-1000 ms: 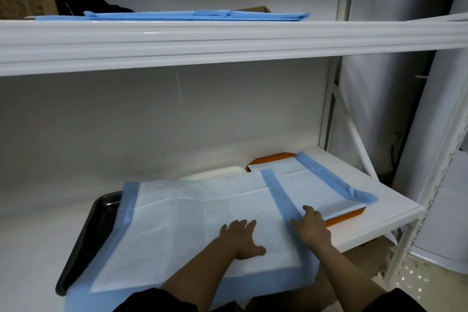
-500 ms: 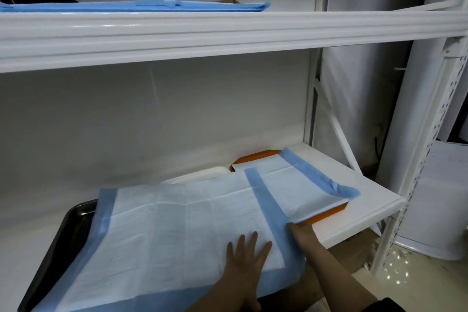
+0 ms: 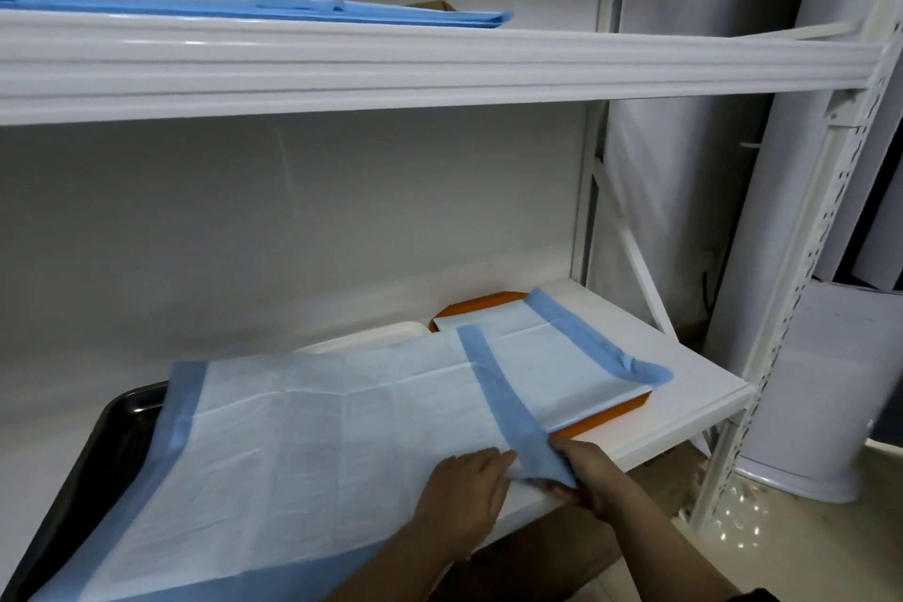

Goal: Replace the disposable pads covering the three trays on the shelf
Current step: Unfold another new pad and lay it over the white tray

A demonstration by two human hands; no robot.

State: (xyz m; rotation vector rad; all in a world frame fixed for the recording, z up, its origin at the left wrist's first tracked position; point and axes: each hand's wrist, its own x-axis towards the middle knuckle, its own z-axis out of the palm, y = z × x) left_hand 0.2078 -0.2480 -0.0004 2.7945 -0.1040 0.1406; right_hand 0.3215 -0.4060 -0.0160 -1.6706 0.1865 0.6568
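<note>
A large white pad with blue borders (image 3: 312, 445) lies spread over the middle white tray (image 3: 371, 337) and part of the black tray (image 3: 122, 420) at the left. My left hand (image 3: 464, 499) rests flat on its near right part. My right hand (image 3: 586, 469) grips the pad's blue right edge strip, lifting its front corner. Another blue-bordered pad (image 3: 552, 357) covers the orange tray (image 3: 488, 301) at the right end of the lower shelf (image 3: 684, 411).
A stack of folded blue pads (image 3: 273, 12) lies on the upper shelf (image 3: 440, 64), beside a dark object at the far left. White uprights (image 3: 801, 288) frame the right end of the shelving. A white appliance stands on the floor to the right.
My right hand has slid toward me along the blue edge strip and now grips it, raising the corner. My left hand has shifted right, close beside it. The view has swung slightly.
</note>
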